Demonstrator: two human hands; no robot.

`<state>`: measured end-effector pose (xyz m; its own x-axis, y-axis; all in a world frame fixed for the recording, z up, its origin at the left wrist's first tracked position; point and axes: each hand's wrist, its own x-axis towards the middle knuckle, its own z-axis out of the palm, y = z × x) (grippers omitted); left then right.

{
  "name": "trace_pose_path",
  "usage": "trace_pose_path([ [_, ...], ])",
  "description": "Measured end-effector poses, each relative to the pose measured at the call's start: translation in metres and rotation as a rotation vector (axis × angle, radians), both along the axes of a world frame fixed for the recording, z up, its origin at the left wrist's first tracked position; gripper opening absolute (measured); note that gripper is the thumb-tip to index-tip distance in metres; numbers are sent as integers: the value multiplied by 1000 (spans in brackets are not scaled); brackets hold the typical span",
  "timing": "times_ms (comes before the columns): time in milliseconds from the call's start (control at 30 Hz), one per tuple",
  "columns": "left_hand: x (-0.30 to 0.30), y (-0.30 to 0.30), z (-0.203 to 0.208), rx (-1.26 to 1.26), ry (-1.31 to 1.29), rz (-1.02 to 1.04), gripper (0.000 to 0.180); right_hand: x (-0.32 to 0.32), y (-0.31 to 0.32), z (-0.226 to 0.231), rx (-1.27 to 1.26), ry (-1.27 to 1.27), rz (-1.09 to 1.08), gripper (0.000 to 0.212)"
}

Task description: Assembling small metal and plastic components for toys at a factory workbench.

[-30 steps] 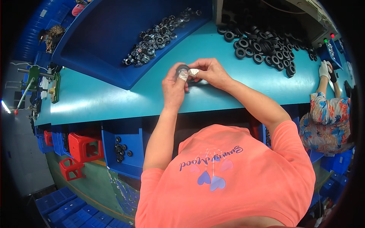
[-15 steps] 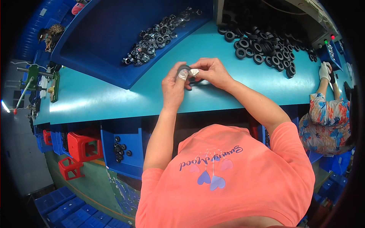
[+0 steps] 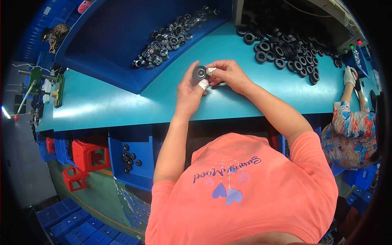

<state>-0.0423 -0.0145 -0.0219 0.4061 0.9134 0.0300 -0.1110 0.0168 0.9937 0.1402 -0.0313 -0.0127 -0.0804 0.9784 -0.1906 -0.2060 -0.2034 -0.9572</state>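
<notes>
Holding a black wheel (image 3: 200,72), paler at the middle and face up, above the teal table (image 3: 114,108), to the right of a blue tray (image 3: 110,53). Gripping it from the left and below with the left hand (image 3: 188,92), with fingers (image 3: 195,67) curled closed around the rim and the thumb at its lower edge. Pinching the rim's right side with the right hand (image 3: 230,77), with thumb and forefinger drawn together there (both thumbs wrapped in white). Under the right palm, something dark, too covered to name. Farther off, in the tray, a long heap of clear round parts (image 3: 169,39); to the right, directly on the table, a spread of black rings (image 3: 288,51). Below the table's near edge, a blue bin (image 3: 139,174) with small black wheels (image 3: 127,157) inside, and left of it, red stools (image 3: 83,157). At the far right, a co-worker (image 3: 347,122) in a flowered top, with one white glove (image 3: 349,76) visible.
</notes>
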Motion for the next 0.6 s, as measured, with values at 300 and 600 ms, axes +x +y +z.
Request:
trace_pose_path([
  [300,8,-4,-11,324,294,20,60,-5,2,-2,52,-102,4,28],
  [600,15,-9,-10,687,560,127,53,-2,4,-8,41,-192,-18,21],
])
